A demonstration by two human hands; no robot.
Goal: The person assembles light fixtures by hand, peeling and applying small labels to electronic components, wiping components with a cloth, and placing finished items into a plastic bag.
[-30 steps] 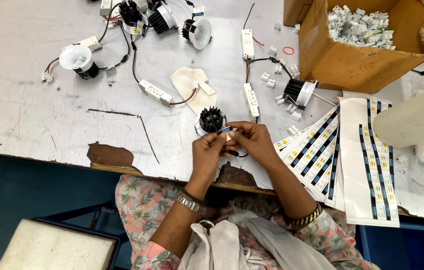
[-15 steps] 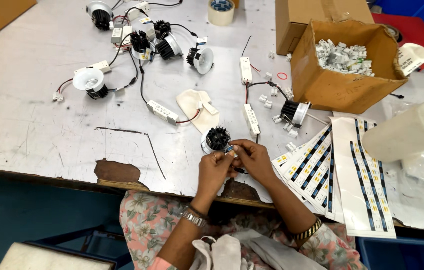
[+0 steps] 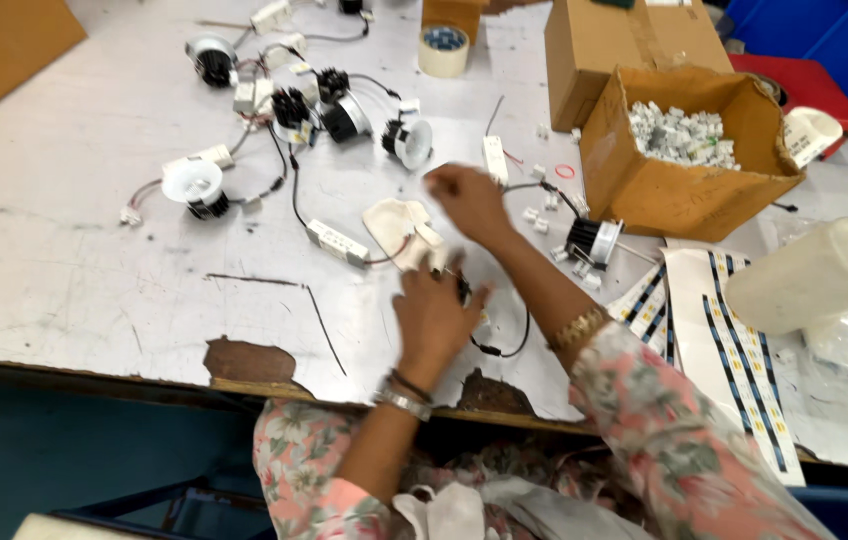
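The person's left hand (image 3: 432, 318) lies flat over a small black lamp part (image 3: 464, 290) near the front edge of the worn grey table (image 3: 74, 280), fingers spread and pressing down on it; most of the part is hidden under the palm. A black wire (image 3: 504, 345) loops out from under that hand toward the near edge.

The right hand (image 3: 466, 198) is stretched farther out across the table, blurred, so I cannot tell whether its fingers are open or closed on anything. It hovers just beside a white driver box (image 3: 494, 158) and above a cream cloth (image 3: 396, 228).

To the far left lie several round lamps with wires, one white lamp (image 3: 194, 185) standing apart from the rest. A roll of tape (image 3: 443, 50) sits at the far edge. To the right, an open cardboard box (image 3: 644, 180) holds small white connectors (image 3: 676, 132), and another black lamp (image 3: 592, 240) rests just in front of it. Striped sheets (image 3: 734, 350) lie at the near right, beside a pale plastic bottle (image 3: 814, 275) on its side.
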